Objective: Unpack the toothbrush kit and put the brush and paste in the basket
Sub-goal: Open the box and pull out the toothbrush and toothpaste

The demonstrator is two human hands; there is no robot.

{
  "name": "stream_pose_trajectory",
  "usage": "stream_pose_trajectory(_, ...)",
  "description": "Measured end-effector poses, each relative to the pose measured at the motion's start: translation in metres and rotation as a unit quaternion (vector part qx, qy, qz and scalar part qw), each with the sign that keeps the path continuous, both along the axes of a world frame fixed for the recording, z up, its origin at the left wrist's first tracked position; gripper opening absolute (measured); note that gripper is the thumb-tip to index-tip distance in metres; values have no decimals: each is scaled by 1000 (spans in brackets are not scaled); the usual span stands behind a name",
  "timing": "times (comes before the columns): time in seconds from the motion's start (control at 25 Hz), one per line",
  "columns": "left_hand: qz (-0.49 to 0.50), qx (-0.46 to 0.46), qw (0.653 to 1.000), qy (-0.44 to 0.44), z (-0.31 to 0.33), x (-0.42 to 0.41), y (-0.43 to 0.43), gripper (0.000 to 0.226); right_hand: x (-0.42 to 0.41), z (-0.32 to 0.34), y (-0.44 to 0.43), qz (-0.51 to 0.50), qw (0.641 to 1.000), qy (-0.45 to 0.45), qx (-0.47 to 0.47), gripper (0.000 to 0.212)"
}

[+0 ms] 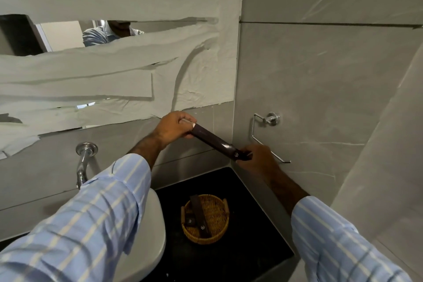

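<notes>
A long dark brown toothbrush kit box (214, 140) is held in the air between both hands, slanting down to the right. My left hand (175, 126) grips its upper end, where something pale sticks out between the fingers. My right hand (257, 160) holds the lower end, near a small hexagon logo. Far below, a round wicker basket (219, 231) stands on the black counter (251, 247). Inside it lie a long dark box (201, 218) and a small dark box (189, 221).
A white basin (148, 236) sits left of the basket under a chrome wall spout (83, 162). A chrome holder (265, 135) juts from the right-hand grey tiled wall. The mirror (91, 36) above is mostly covered with paper.
</notes>
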State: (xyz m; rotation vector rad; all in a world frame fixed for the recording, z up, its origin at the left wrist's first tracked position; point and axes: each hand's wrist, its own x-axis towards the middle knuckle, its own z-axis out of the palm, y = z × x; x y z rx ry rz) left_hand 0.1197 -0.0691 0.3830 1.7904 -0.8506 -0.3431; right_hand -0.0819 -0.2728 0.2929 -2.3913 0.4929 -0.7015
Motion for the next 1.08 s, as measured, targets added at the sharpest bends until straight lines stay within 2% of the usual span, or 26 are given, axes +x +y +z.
stream_pose_trajectory(0.2, 1, -30, 999, 41, -6, -6, -4, 23, -5, -2, 1, -15, 999, 16, 43, 35)
stream_pose_trajectory(0.28, 12, -53, 997, 56, -9, -7, -6, 24, -4, -6, 5, -51, 991, -13, 126, 47)
stream_pose_trajectory(0.32, 26, -75, 995, 68, -11, -6, -7, 23, -2, -8, 8, -80, 972, -37, 218, 56)
stream_pose_trajectory(0.36, 41, -96, 991, 81, -14, -6, -8, 22, 1, -8, 13, -95, 929, -67, 350, 59)
stream_pose_trajectory(0.44, 72, -123, 984, 106, -21, -6, -11, 21, 11, -3, 27, -42, 785, -126, 606, 57)
stream_pose_trajectory(0.48, 81, -129, 981, 122, -25, -8, -13, 20, 17, 2, 34, -8, 718, -145, 681, 49)
stream_pose_trajectory(0.52, 80, -133, 977, 143, -29, -11, -15, 18, 24, 7, 40, 16, 669, -165, 724, 40)
stream_pose_trajectory(0.56, 67, -142, 973, 167, -34, -16, -17, 15, 31, 13, 44, 34, 636, -188, 747, 30)
stream_pose_trajectory(0.6, 45, -161, 967, 194, -39, -21, -18, 11, 38, 19, 48, 46, 618, -212, 756, 22)
stream_pose_trajectory(0.72, -8, -236, 928, 288, -47, -25, -15, 17, 50, 34, 52, 55, 613, -244, 750, 10)
stream_pose_trajectory(0.8, 2, -242, 918, 314, -49, -21, -11, 27, 52, 40, 50, 60, 621, -248, 742, 8)
stream_pose_trajectory(0.88, 70, -203, 944, 249, -50, -20, -8, 24, 53, 44, 47, 65, 633, -245, 731, 8)
stream_pose_trajectory(1.0, 152, -149, 973, 89, -55, -20, -7, 11, 56, 48, 47, 72, 664, -232, 707, 8)
stream_pose_trajectory(1.08, 141, -157, 973, 95, -56, -23, -11, 11, 59, 52, 48, 76, 697, -223, 677, 7)
